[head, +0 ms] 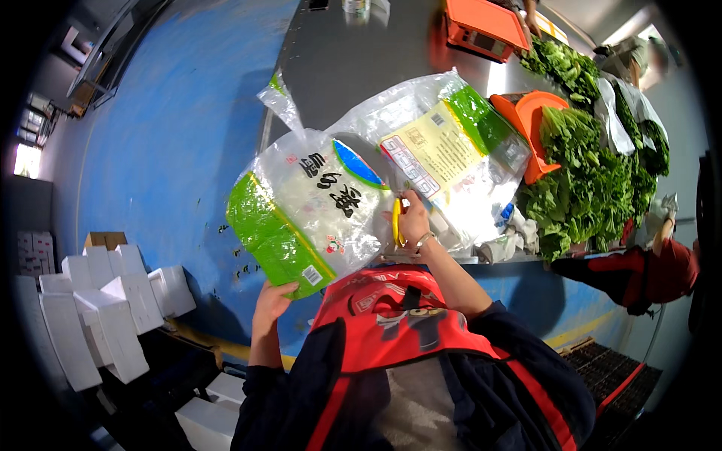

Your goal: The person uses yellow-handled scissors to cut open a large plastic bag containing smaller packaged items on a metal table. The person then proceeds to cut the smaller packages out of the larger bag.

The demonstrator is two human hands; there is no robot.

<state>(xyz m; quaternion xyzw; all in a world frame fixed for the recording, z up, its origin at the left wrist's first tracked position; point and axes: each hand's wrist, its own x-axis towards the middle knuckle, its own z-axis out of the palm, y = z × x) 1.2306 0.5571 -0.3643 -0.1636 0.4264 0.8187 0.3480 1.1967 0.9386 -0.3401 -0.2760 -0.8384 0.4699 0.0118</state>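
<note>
My left hand (274, 301) pinches the green lower corner of a clear plastic bag (293, 194), printed with black characters and green bands. The bag is spread out over the table's edge, in front of my red apron. In my right hand (414, 219) is a yellow-handled tool (397, 222), probably scissors, beside the bag's right edge; its blades cannot be made out. A second printed bag (431, 146), with a cream panel and a green band, lies behind it on the metal table (338, 67). A narrow strip of plastic (282, 104) sticks up at the bag's far edge.
Leafy green vegetables (586, 186) are heaped at the right around an orange plastic scoop or basket (533, 124). An orange scale (485, 28) stands at the back. A person in dark red (668, 270) works at the right. White foam boxes (107, 315) are stacked on the left.
</note>
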